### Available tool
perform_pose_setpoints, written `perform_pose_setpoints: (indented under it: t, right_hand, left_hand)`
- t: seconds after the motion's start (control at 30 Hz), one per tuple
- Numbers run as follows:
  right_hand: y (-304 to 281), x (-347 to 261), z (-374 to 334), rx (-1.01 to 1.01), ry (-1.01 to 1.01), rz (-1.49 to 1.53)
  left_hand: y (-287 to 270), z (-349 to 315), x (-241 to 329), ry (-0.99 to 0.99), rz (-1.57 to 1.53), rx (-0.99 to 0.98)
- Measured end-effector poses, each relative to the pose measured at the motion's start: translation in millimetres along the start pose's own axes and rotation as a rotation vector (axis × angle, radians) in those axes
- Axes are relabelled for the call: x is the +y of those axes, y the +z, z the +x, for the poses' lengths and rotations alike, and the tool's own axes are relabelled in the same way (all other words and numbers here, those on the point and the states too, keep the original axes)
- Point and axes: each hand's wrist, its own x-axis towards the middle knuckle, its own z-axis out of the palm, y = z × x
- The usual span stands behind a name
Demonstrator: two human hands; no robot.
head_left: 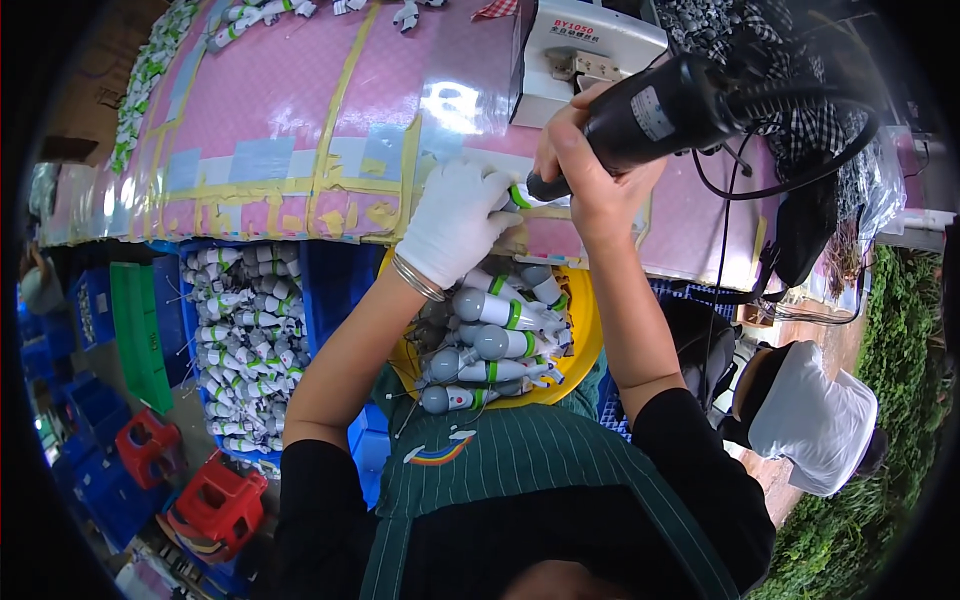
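Nearest my view is the dark green pinstriped cloth apron (520, 450). I find the white-gloved left hand (455, 222) closed on a white, green-banded plastic piece (520, 197), over the front edge of the pink-covered tabletop (265, 90), which spreads wide leftward of the glove. Bare right hand (598, 180) is clamped round a black cylindrical power driver (650, 112), nose at that piece. Just beyond it, a pale metal box machine (548, 95) narrows clearance. Below the left hand sits a round yellow plastic basin (590, 340).

Red stools (222, 505) stand at left; greenery (905, 385) borders the right.
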Motion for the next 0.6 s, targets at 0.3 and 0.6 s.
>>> perform_pose_setpoints:
  t: [0.3,0.6]
  right_hand:
    - [7,2,-8,0.074,0.007,-0.038]
    - [19,3,-10,0.284,-0.011,-0.164]
  left_hand:
    - [0,-1,1,-0.007,-0.019,0.002]
    - [1,3,0,-0.011,-0.023,0.006]
